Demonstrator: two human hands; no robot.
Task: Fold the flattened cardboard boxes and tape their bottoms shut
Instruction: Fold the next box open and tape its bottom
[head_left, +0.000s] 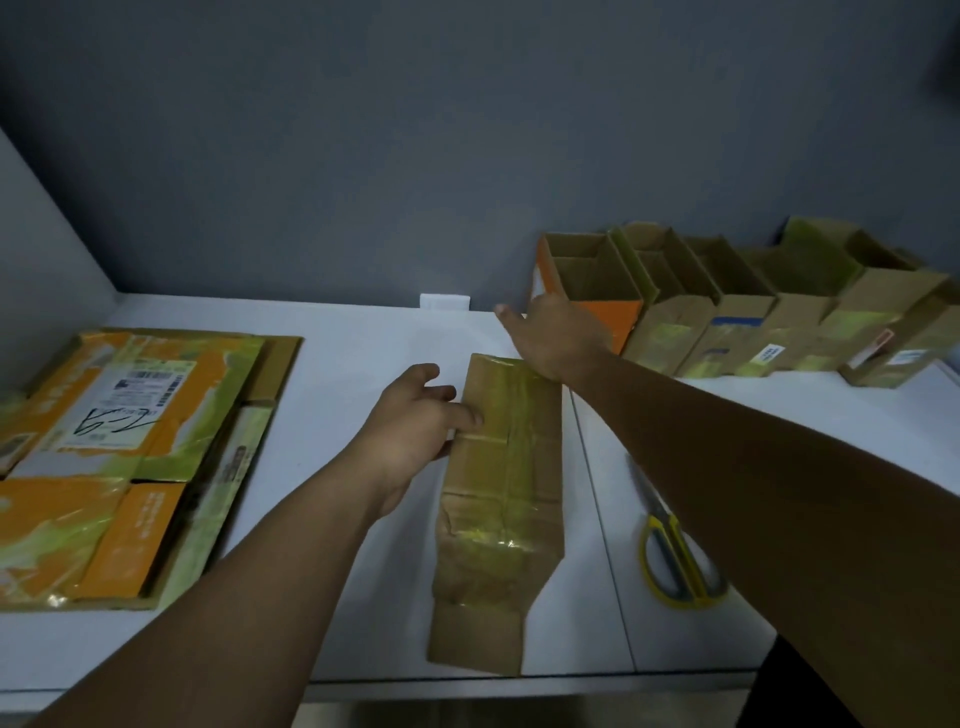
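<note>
A white counter (363, 338) fills the lower frame. At centre lies a brown cardboard box (498, 519), its taped side facing up. The left hand (415, 421) grips the box's left edge, thumb on top. The right hand (556, 332) is open with its fingers spread, at the box's far end. A stack of flattened boxes (130, 441) lies at left. Folded boxes (753, 301) stand in a row at upper right. Yellow-handled scissors (675, 551) lie at lower right.

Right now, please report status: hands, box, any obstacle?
Left hand grips brown taped cardboard box at its left edge. Right hand open, at box's far end. Yellow-handled scissors lie right of box, apart.
</note>
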